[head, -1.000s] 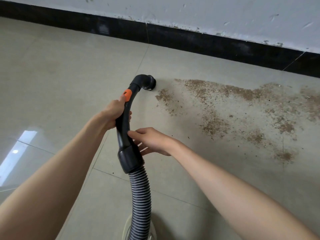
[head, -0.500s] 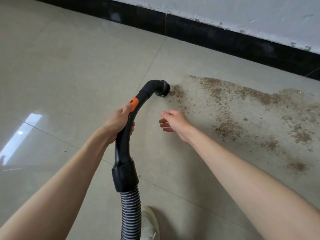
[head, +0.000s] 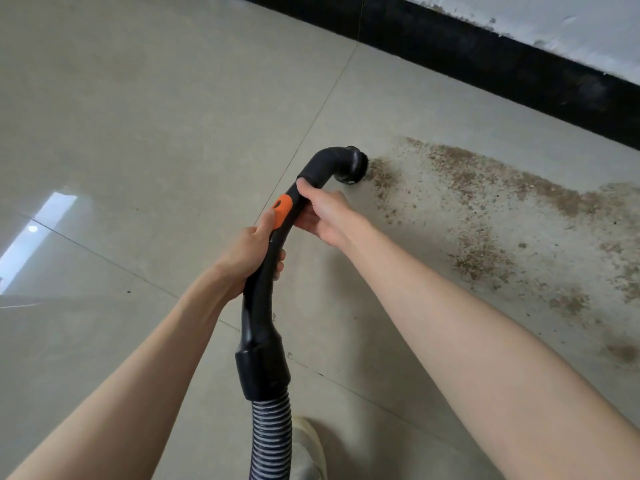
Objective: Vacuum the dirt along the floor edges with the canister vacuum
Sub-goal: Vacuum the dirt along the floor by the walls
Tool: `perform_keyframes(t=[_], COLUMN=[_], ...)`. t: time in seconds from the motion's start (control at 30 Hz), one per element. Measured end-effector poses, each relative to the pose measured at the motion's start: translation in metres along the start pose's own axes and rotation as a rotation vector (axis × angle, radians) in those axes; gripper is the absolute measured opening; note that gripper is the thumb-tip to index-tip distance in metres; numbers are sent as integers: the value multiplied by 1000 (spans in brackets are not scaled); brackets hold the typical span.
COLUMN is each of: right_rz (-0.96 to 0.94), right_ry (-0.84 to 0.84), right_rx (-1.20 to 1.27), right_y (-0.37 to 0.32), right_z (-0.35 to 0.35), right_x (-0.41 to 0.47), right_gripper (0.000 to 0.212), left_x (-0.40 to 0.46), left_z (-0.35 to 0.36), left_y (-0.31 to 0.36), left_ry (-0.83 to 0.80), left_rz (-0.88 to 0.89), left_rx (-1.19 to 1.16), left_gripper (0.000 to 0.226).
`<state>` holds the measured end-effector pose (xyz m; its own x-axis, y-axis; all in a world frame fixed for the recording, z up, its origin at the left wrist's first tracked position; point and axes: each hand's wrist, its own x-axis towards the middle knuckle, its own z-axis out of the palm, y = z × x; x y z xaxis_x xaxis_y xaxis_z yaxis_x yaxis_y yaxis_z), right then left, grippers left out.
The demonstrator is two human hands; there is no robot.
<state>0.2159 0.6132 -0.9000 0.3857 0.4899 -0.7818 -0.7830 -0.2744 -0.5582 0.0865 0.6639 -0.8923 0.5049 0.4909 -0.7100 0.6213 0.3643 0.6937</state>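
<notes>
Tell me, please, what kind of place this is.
Probably an indoor room, perhaps unfurnished. The floor is large glossy tiles, a black baseboard runs under a chipped white wall, and brown dirt lies spread near that edge.

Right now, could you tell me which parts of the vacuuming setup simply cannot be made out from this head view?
- Canister body: out of frame; the ribbed hose runs off the bottom edge.
- Brush nozzle opening: faces away, toward the dirt.
- Right hand fingers: hidden behind the black handle.
- Left hand grip: fingertips barely show past the handle.
- Shoe: half hidden by the hose.
</notes>
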Motion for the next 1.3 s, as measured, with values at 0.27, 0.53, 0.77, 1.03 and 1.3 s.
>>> perform_keyframes(t=[0.27,0.53,0.77,1.03,1.3], right_rz=[-32,-6,27,89,115], right_ry=[-22,-30,-69,-110,-118], right_rx=[61,125,170,237,225], right_y=[-24,-26,6,42,65], right_z=[-15,-15,-7,-11,-9], right_x=[17,12,-11,-43,-63], right_gripper=[25,29,28,31,32], left_x=[21,15,-12,-54,-79], left_z=[23,27,11,9,3], left_y=[22,32,11,-15,-30], left_ry=[18,43,56,64,57], left_rz=[57,67,57,47,25], left_rx=[108,167,197,245,258], left_gripper=[53,48,47,44,44])
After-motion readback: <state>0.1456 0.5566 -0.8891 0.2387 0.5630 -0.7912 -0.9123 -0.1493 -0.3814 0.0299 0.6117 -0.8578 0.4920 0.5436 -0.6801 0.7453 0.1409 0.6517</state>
